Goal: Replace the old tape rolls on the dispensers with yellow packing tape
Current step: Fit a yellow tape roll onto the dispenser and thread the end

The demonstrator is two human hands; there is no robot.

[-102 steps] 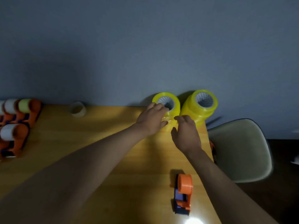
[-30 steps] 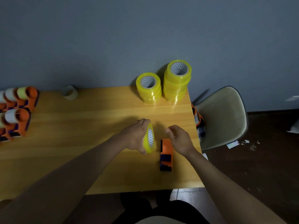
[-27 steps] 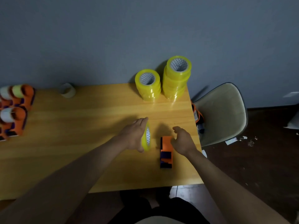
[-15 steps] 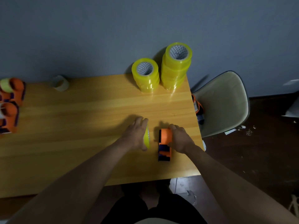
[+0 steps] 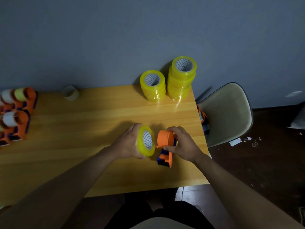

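Observation:
My left hand grips a yellow tape roll on its edge, its white core facing right. Just to its right, my right hand holds an orange and blue tape dispenser by its round hub, lifted and tilted above the wooden table. The hub carries no roll. A small gap separates roll and hub. Two stacks of yellow tape rolls stand at the table's back right corner by the wall.
Several orange dispensers with pale old rolls lie at the table's left edge. An empty cardboard core sits at the back. A beige chair stands right of the table with another dispenser on it.
My right hand has taken hold of the dispenser and raised it off the table. My left hand has turned the yellow roll so that its core faces the hub.

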